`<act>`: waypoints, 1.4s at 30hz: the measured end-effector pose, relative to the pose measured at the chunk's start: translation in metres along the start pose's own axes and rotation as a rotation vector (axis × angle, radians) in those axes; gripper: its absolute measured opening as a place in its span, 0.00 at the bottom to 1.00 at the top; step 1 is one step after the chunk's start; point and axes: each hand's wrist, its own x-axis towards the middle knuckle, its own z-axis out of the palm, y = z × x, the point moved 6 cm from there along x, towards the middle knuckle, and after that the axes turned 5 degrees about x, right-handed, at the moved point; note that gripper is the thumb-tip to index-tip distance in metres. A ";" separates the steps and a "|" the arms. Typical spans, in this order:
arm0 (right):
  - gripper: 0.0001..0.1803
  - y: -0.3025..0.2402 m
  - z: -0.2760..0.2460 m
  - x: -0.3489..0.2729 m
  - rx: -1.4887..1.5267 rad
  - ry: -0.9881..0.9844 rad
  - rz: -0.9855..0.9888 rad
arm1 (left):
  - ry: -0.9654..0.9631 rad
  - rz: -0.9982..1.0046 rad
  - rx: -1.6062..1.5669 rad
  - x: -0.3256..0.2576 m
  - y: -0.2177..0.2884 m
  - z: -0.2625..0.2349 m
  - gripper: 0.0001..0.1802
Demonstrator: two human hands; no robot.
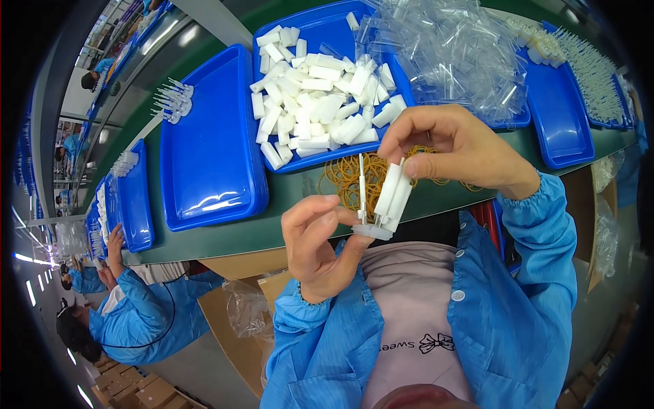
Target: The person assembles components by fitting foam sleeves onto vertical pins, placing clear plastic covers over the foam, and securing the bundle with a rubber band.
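In front of my chest, my left hand [317,245] pinches a small round white base [372,232] between thumb and fingers. A thin white rod [362,187] stands up from that base near my fingertips. My right hand [466,146] has its thumb and fingers closed on the top of white oblong blocks [392,194], side by side and slightly tilted. Their lower ends meet the base at its right part; whether they are seated on it I cannot tell. Yellow-brown rubber bands [344,176] lie loose on the table behind both hands.
A blue tray [327,26] heaped with white blocks [310,88] lies beyond my hands. Left of it, another blue tray [211,150] has pronged white parts [174,101] at its corner. Clear plastic sleeves [446,58] pile up at right. A co-worker [146,310] sits at left.
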 end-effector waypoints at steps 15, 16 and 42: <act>0.07 -0.019 0.012 -0.012 -0.269 -0.027 -0.180 | 0.016 -0.019 -0.066 0.004 -0.001 0.008 0.27; 0.07 -0.021 0.013 -0.013 -0.280 -0.029 -0.185 | 0.003 -0.155 -0.125 0.004 -0.007 0.012 0.23; 0.06 -0.002 -0.046 0.025 -0.921 0.166 -0.222 | 0.002 -0.474 -0.257 -0.006 -0.040 0.001 0.09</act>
